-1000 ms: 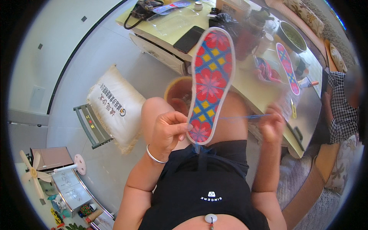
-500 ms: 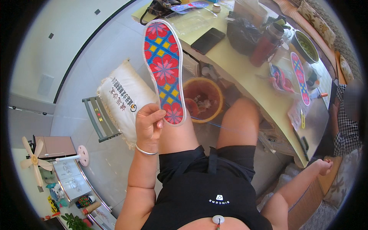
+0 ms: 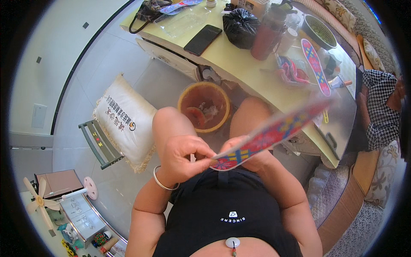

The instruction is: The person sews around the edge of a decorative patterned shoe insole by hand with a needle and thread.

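Note:
An embroidered insole (image 3: 274,132) with red flowers and a blue and yellow lattice slants up to the right over my lap, its far end smeared by motion. My left hand (image 3: 184,158) pinches its near end between thumb and fingers, a pale bangle around the wrist. Behind the insole, close against its underside, is my right hand (image 3: 252,159); most of its fingers are hidden, and whether it holds anything does not show. A second patterned insole (image 3: 316,66) lies on the table at the right.
On the yellowish table (image 3: 252,70) stand a phone (image 3: 203,40), a black plastic bag (image 3: 241,29), a reddish bottle (image 3: 267,36) and a green basket (image 3: 320,32). A bin (image 3: 204,107) sits beyond my knees. Left is a cushion (image 3: 126,120) on a stool (image 3: 100,143). Another person (image 3: 381,103) is at right.
The insole has swung from upright to slanting right and come nearer my lap. My right hand has moved in from the far right to behind it. The stretched blue thread no longer shows.

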Demonstrator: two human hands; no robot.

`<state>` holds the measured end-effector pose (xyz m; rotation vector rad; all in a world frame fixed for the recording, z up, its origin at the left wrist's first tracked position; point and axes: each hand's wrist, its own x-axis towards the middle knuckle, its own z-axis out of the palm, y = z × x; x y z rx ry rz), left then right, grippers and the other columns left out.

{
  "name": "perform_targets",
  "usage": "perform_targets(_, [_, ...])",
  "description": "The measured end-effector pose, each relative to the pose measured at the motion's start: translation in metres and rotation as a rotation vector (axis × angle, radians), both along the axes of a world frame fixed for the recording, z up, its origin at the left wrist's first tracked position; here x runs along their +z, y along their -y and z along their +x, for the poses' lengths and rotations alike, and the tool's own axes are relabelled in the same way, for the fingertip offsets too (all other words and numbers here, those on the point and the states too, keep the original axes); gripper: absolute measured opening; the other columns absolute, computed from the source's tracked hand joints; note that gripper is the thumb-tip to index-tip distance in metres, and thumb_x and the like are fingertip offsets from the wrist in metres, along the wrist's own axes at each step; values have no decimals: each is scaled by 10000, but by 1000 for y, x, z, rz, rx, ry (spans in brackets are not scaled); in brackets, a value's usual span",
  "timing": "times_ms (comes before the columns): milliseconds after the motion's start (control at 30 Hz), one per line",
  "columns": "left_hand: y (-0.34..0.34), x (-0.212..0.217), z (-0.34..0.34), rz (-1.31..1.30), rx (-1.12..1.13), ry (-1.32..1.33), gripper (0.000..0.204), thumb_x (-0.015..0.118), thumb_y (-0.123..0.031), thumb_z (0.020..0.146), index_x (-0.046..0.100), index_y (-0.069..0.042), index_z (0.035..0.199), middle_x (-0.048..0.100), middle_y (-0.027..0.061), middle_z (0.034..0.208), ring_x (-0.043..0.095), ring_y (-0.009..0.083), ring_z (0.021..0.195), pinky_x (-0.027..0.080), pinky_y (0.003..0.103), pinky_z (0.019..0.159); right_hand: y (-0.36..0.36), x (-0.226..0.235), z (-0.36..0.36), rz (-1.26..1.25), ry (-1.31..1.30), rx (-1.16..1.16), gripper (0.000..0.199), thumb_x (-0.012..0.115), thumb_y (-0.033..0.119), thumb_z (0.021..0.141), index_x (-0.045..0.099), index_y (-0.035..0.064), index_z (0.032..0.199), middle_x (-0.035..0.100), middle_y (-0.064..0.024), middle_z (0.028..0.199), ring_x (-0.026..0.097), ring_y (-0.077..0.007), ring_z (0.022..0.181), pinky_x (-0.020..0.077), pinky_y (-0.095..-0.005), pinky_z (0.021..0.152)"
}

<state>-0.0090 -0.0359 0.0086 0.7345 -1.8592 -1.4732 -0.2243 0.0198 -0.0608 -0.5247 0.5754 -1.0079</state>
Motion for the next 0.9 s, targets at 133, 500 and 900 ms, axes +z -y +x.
perform_targets(133, [-10, -7, 7, -701, 59, 63, 235, 743, 31, 635, 685, -47, 849, 684, 88, 766, 641, 191, 609, 453, 269, 494, 4, 35, -16, 91, -140, 66, 79, 675, 63, 864, 671, -10, 895, 685, -55, 797, 632, -76, 697, 499, -198, 615])
perform_targets(500, [-17, -5, 13, -1161, -74, 165, 245, 631, -44, 729, 652, 71, 945, 664, 190, 975, 642, 184, 666, 475, 243, 535, 10, 85, -31, -616, -827, 47, 70, 680, -16, 821, 680, -20, 892, 658, -31, 742, 604, -57, 686, 459, -201, 568])
perform_targets(900, [-16, -25, 6, -740, 18, 43, 307, 733, 43, 669, 669, -35, 959, 681, 90, 894, 634, 190, 634, 452, 276, 499, 6, 89, -33, -703, -730, 188, 81, 688, -9, 769, 678, 0, 849, 666, -86, 781, 635, -167, 676, 484, -271, 591])
